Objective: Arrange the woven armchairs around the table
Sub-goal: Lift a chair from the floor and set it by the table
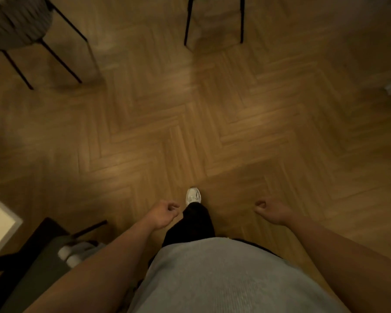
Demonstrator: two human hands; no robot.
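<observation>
Left hand [165, 214] and right hand [271, 211] hung empty, fingers loosely curled; striding risked kicking the eleven-o'clock woven armchair [16, 21].

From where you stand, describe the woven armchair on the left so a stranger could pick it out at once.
Start at the herringbone wood floor and follow it to the far left corner of the view. There stands the woven armchair, a rounded grey woven shell on thin black legs. The other chair, far centre, shows only its black legs.
</observation>
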